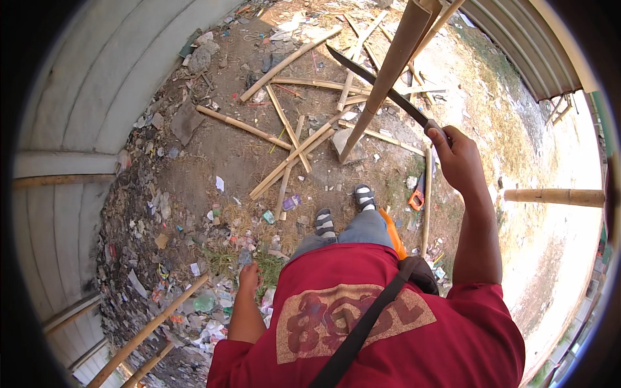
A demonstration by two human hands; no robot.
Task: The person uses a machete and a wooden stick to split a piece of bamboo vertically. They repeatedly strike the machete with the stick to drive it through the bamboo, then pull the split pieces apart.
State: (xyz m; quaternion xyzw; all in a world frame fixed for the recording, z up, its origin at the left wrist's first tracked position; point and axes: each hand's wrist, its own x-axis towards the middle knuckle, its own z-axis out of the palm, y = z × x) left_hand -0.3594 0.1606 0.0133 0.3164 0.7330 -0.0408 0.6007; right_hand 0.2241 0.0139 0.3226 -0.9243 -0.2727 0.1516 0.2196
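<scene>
My right hand point(458, 158) is raised on the right, fingers wrapped round the handle of a machete with a long dark blade point(351, 63). The blade points up and left and passes behind a tall split bamboo piece point(367, 116), which hides a short stretch of it. Whether they touch, I cannot tell. This bamboo stands steeply tilted, its lower end at a pale stone block point(341, 141) and its upper end running out of the top. Low at my left side, my left hand point(250, 277) hangs loosely with nothing visible in it, above littered ground.
Split bamboo strips point(294, 158) lie crossed ahead. A handsaw with an orange handle point(417, 197) rests beside a bamboo pole point(427, 207). A grey panel wall point(77, 97) bounds the left, with bamboo poles point(155, 326) below. Another pole point(553, 197) juts in from the right.
</scene>
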